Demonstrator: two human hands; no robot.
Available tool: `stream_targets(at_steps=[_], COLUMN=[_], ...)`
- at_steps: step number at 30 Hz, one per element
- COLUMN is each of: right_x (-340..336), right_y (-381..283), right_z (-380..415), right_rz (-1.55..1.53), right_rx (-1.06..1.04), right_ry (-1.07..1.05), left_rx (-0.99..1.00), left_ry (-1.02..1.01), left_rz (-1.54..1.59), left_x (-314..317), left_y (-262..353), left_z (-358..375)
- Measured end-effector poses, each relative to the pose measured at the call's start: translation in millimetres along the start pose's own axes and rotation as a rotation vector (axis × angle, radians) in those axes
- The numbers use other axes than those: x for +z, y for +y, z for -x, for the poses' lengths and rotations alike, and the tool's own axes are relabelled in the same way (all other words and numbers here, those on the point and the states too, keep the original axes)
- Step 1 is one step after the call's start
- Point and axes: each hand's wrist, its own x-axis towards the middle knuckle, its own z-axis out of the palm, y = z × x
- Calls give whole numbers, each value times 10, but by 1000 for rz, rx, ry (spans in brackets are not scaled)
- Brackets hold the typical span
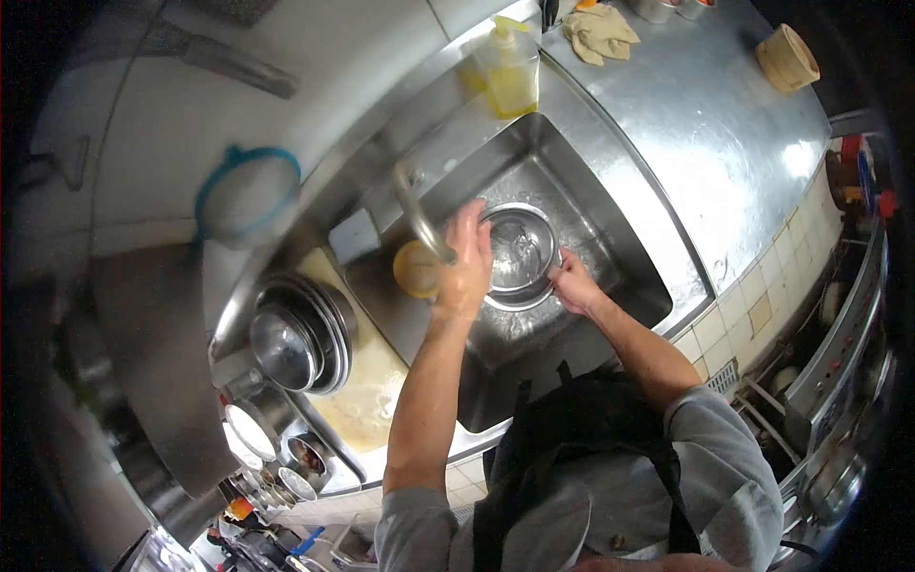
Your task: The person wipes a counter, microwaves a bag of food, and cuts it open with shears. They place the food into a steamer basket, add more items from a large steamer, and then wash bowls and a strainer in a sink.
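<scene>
Inside the steel sink [629, 276] is a round metal bowl [522, 250] with water in it. My right hand [575, 282] has its fingers closed on the bowl's right rim. At the bowl's left edge my left hand [466, 259] is raised with its fingers stretched out, wet and just beside the faucet spout [419, 214]. Another round metal rim shows beneath the bowl. A yellow round object [416, 269] lies in the sink to the left of my left hand, partly hidden by it.
Stacked metal bowls [286, 348] stand left of the sink. A soap bottle [513, 71] is behind it. A blue-rimmed strainer [250, 195] hangs at the upper left. Gloves [600, 33] and a round wooden container [787, 59] rest on the steel counter [696, 133].
</scene>
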Motion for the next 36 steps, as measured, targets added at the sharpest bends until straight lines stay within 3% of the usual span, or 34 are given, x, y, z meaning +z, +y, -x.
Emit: stream_targets(at_steps=[2, 14, 17, 21, 23, 26, 30, 32, 36], right_x=[15, 6, 138, 5, -86, 21, -35, -76, 55], right_y=[33, 180, 103, 245, 322, 215, 258, 338, 209], right_z=[-7, 45, 114, 30, -26, 26, -20, -61, -19], right_rz=[90, 109, 4, -33, 62, -68, 15, 83, 33], right_rx=[-92, 70, 26, -3, 12, 67, 112, 109, 133], right_ry=[-15, -20, -26, -50, -35, -23, -47, -18, 10], left_rx=[-70, -324, -375, -370, -261, -338, -228, -240, -276], left_ry=[18, -181, -237, -290, -319, -413, -289, -529, -629], left_rz=[38, -69, -58, 25, 61, 184, 121, 43, 82], left_x=[-22, 50, 10, -106, -85, 8, 153, 116, -189], left_y=[12, -246, -245, -136, -191, -299, -465, -551, -225], left_z=[15, 197, 191, 200, 253, 363, 440, 423, 308])
